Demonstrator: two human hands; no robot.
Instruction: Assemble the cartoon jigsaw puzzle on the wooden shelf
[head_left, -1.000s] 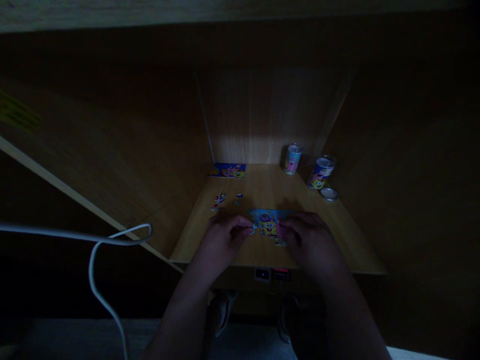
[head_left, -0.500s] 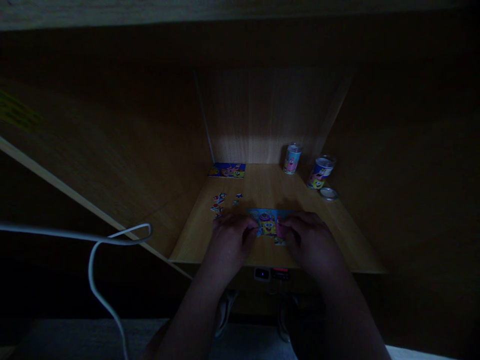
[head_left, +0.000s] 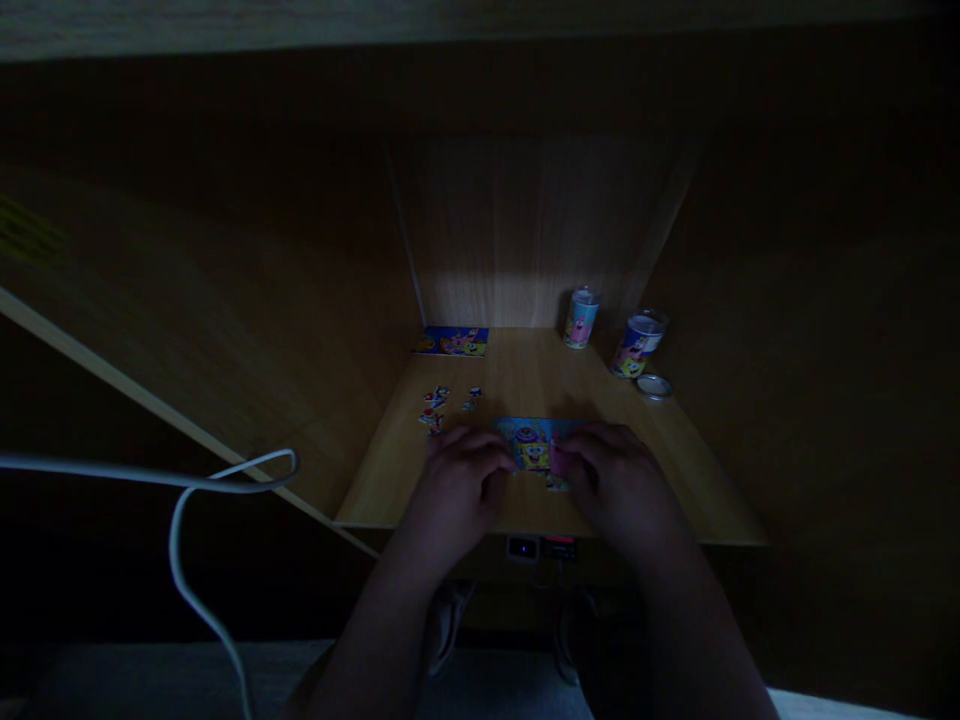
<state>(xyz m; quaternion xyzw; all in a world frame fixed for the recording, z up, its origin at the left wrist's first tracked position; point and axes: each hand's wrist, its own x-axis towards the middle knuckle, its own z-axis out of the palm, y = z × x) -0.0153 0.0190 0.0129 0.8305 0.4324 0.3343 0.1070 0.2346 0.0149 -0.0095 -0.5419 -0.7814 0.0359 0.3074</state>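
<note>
A partly assembled cartoon jigsaw puzzle (head_left: 534, 447) lies flat on the wooden desk (head_left: 517, 370), near its front edge. My right hand (head_left: 619, 482) pinches a pink puzzle piece (head_left: 556, 460) against the puzzle's right side. My left hand (head_left: 457, 490) curls at the puzzle's left edge, and its fingertips are hidden. Several loose puzzle pieces (head_left: 433, 408) lie to the left of it. A printed picture card (head_left: 450, 341) rests at the back of the desk.
Two cartoon-printed cans (head_left: 581, 318) (head_left: 636, 345) and a round metal lid (head_left: 654, 386) stand back right. Wooden walls enclose the desk on three sides. A white cable (head_left: 174, 540) hangs at the left. A power outlet (head_left: 523, 547) sits below the front edge.
My left hand has moved slightly right and curled further over the puzzle's left edge. My right hand has barely moved.
</note>
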